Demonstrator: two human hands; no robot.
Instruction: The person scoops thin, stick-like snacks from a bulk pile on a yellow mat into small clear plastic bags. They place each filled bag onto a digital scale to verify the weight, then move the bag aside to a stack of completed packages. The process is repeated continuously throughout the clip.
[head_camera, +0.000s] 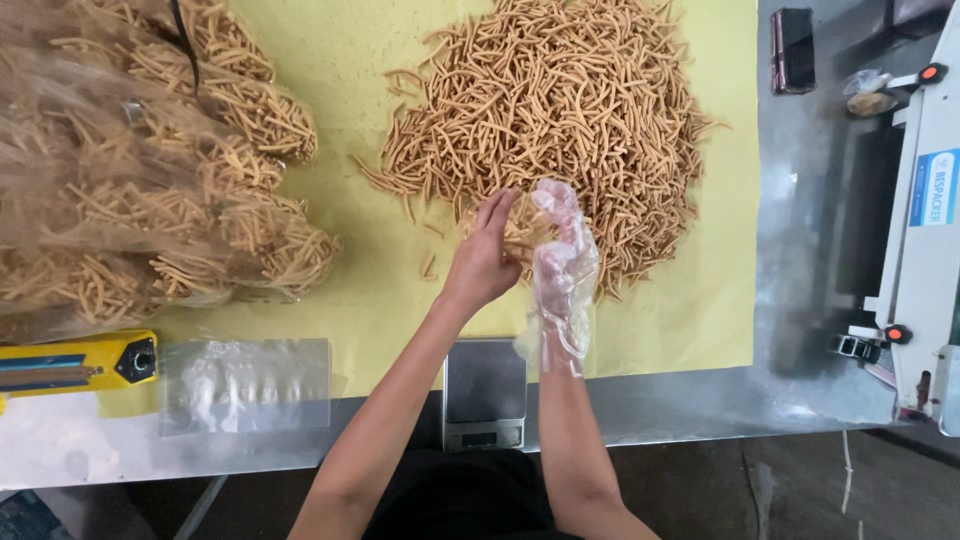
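A big loose heap of thin tan snack sticks (560, 110) lies on a yellow sheet (690, 320). My left hand (485, 255) is bare and held at the heap's near edge, fingers together, touching what looks like a clear bag of sticks (522, 228) between my hands. My right hand (562, 262) wears a loose clear plastic glove and presses against the same bag from the right. Sticks show between the two hands. Just below my wrists sits a small grey digital scale (484, 392).
Several filled clear bags of sticks (150, 190) pile up at the left. A stack of flat clear bags (245, 385) and a yellow-and-blue sealer (75, 362) lie at the near left. A dark phone (793, 48) and a white machine (925, 230) stand at the right on the metal table (800, 400).
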